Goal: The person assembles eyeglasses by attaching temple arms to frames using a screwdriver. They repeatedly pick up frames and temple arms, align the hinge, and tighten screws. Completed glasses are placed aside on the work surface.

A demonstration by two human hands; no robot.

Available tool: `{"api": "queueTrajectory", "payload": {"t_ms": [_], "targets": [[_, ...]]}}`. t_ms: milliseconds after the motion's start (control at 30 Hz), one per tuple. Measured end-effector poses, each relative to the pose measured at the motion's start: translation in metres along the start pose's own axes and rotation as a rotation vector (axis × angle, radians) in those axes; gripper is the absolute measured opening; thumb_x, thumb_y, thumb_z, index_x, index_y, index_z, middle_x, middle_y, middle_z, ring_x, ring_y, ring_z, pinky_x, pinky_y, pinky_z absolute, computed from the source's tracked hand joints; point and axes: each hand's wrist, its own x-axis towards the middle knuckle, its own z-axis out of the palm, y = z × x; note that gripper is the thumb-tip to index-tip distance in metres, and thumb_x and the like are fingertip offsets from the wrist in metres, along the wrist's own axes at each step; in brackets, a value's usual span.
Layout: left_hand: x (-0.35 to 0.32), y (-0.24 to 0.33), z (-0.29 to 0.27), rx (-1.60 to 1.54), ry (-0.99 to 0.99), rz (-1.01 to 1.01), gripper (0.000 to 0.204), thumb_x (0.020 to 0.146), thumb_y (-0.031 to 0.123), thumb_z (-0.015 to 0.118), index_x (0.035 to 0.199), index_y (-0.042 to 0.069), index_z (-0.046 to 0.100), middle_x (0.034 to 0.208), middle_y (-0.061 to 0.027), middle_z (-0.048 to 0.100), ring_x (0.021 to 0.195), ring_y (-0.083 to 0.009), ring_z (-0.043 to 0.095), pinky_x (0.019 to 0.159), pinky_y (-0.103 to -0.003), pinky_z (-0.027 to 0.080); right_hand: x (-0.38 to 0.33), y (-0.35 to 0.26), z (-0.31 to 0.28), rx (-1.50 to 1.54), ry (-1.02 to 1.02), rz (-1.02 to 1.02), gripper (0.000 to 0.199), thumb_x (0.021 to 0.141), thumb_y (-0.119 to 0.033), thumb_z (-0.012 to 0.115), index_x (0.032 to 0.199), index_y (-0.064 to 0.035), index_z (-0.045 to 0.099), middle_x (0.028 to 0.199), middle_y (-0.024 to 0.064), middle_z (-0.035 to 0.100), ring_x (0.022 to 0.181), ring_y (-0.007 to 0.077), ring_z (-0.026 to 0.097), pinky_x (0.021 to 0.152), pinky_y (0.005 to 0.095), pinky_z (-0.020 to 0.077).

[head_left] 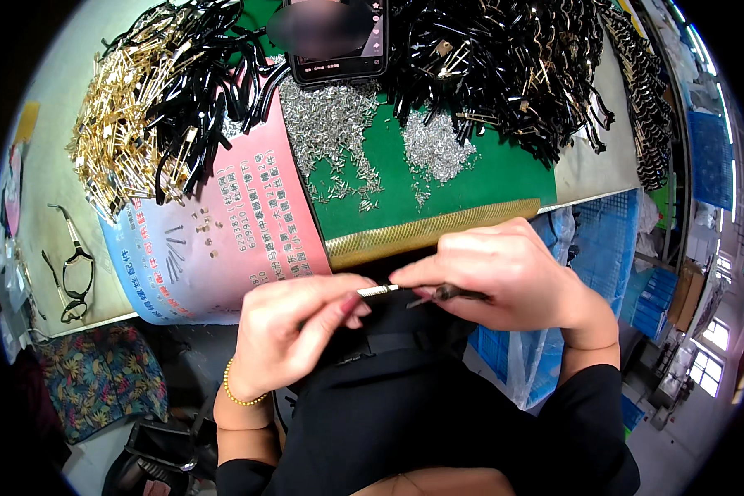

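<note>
Where a pale worktable (pixel 591 178) spans the upper field, a green mat (pixel 512 169) lies on it, partly beneath a heap of glossy black strips (pixel 504 66). A pink-and-blue printed sheet (pixel 223 273) occupies the left, a heap of gold-coloured strips (pixel 124 124) overlapping its far edge. The right hand (pixel 504 277) and left hand (pixel 285 326) meet just before the table's near edge. Silvery bits (pixel 331 124) lie below a phone (pixel 339 64). The right fingers grasp a dark slender piece (pixel 459 292); left thumb and forefinger pinch a slim pale-metal piece (pixel 379 291), between both hands.
</note>
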Motion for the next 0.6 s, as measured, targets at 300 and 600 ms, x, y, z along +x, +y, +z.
{"api": "queueTrajectory", "payload": {"t_ms": [300, 600], "targets": [[0.004, -0.004, 0.004, 0.485, -0.146, 0.142, 0.016, 0.089, 0.004, 0.067, 0.106, 0.004, 0.068, 0.088, -0.0104, 0.071, 0.075, -0.0269, 0.068, 0.067, -0.035, 0.055, -0.008, -0.004, -0.001, 0.126, 0.034, 0.184, 0.04, 0.091, -0.031, 0.074, 0.119, -0.0068, 0.058, 0.104, 0.0137, 0.065, 0.092, 0.0314, 0.068, 0.077, 0.039, 0.054], [0.017, -0.004, 0.023, -0.292, 0.219, -0.27, 0.018, 0.109, 0.01, 0.047, 0.119, -0.003, 0.054, 0.124, -0.0145, 0.07, 0.065, -0.0063, 0.06, 0.057, -0.021, 0.053, 0.004, 0.013, 0.017, -0.503, 0.133, 0.22, 0.042, 0.088, -0.008, 0.065, 0.128, -0.0176, 0.061, 0.092, 0.0103, 0.054, 0.072, 0.0232, 0.066, 0.05, 0.0336, 0.0522]]}}
